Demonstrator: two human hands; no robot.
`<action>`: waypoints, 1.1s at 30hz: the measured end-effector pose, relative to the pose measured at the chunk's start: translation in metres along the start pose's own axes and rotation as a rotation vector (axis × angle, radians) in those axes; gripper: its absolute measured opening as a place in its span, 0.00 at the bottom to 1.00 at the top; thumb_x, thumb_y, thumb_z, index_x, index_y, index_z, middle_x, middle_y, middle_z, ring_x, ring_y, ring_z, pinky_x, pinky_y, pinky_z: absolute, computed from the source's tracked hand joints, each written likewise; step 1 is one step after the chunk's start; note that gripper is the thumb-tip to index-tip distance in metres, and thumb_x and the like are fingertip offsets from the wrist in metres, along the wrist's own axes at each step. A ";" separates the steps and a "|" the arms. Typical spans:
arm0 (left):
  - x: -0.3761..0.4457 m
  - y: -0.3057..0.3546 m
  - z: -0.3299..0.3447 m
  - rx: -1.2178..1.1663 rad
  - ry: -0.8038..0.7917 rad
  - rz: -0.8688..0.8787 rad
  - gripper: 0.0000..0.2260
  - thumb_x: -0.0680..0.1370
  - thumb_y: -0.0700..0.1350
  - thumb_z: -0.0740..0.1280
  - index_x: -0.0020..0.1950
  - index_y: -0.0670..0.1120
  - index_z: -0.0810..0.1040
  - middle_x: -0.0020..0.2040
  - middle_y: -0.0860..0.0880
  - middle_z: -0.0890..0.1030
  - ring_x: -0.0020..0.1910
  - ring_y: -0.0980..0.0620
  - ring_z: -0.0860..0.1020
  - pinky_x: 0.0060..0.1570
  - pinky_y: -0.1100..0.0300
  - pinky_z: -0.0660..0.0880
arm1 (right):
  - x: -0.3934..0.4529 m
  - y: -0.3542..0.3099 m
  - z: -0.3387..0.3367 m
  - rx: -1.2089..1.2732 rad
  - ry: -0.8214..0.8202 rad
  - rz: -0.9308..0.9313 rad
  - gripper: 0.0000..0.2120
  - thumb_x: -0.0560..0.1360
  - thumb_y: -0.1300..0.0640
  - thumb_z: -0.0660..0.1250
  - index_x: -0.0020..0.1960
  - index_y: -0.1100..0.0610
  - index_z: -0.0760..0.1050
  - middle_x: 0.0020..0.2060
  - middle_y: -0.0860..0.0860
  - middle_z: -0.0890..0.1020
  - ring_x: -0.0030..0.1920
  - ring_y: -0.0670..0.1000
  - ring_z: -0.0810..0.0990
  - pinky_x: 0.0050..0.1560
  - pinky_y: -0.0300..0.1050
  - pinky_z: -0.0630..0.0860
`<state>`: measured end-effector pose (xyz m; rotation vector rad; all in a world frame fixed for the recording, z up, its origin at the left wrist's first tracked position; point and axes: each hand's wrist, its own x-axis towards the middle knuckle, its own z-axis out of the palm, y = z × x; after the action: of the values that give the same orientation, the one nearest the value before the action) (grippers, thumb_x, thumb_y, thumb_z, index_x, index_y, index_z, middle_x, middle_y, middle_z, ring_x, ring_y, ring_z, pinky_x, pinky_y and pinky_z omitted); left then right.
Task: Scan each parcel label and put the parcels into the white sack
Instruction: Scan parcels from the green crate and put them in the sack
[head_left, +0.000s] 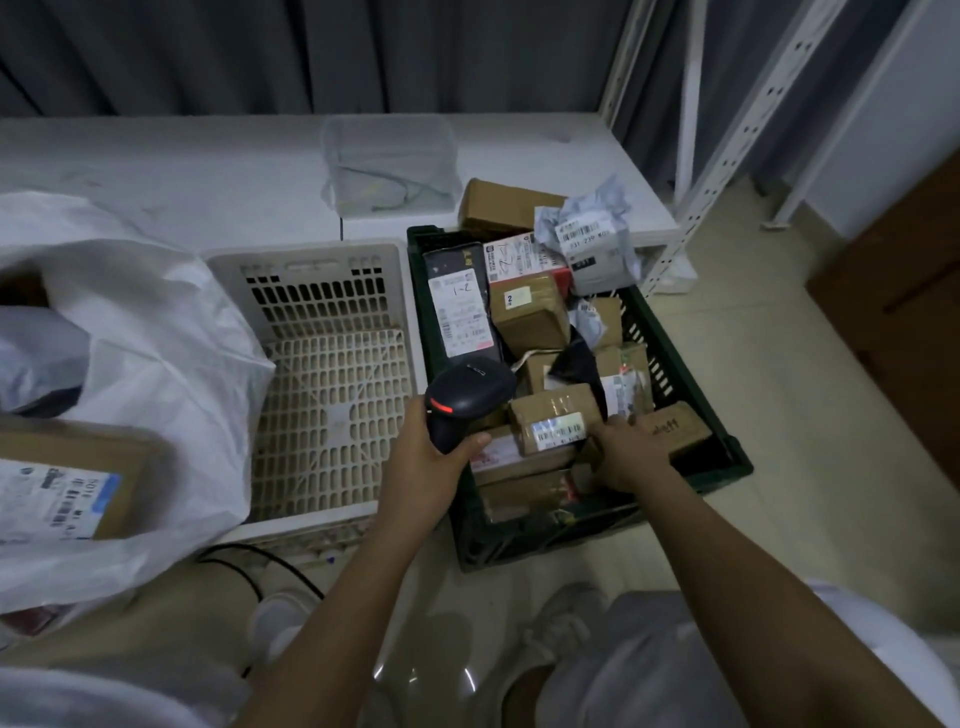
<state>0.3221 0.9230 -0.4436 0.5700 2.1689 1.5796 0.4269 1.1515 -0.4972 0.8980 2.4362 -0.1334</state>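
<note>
My left hand grips a black barcode scanner with a red band, held over the near left corner of a dark green crate. The crate holds several parcels. My right hand grips the right end of a small brown taped parcel whose barcode label faces up, just right of the scanner. The white sack lies open at the left, with a brown labelled box in its mouth.
A white slatted crate stands between the sack and the green crate. A low white table behind carries a clear plastic tub. White shelf uprights rise at the right. A black cable runs on the floor near my shoe.
</note>
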 end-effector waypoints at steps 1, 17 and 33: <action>-0.001 -0.001 0.001 -0.002 -0.002 -0.002 0.20 0.73 0.45 0.74 0.59 0.54 0.67 0.50 0.65 0.72 0.51 0.57 0.74 0.43 0.71 0.70 | 0.000 0.001 -0.004 -0.017 0.055 -0.034 0.24 0.72 0.49 0.70 0.66 0.51 0.69 0.64 0.54 0.72 0.66 0.60 0.68 0.62 0.56 0.71; -0.034 0.018 -0.006 -0.081 0.021 0.034 0.24 0.72 0.42 0.75 0.61 0.56 0.67 0.51 0.67 0.73 0.49 0.64 0.74 0.47 0.67 0.70 | -0.025 0.012 -0.013 0.153 0.447 -0.089 0.22 0.81 0.51 0.57 0.74 0.48 0.63 0.73 0.53 0.65 0.71 0.59 0.63 0.62 0.52 0.71; -0.037 0.022 0.008 -0.104 -0.003 0.004 0.20 0.71 0.42 0.76 0.51 0.60 0.69 0.50 0.61 0.77 0.46 0.69 0.75 0.43 0.71 0.70 | -0.025 0.036 -0.024 -0.019 0.291 -0.277 0.34 0.73 0.58 0.68 0.75 0.50 0.56 0.74 0.51 0.61 0.73 0.56 0.59 0.68 0.55 0.67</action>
<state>0.3592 0.9155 -0.4214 0.5442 2.0697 1.6812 0.4545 1.1715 -0.4609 0.6002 2.8208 -0.0838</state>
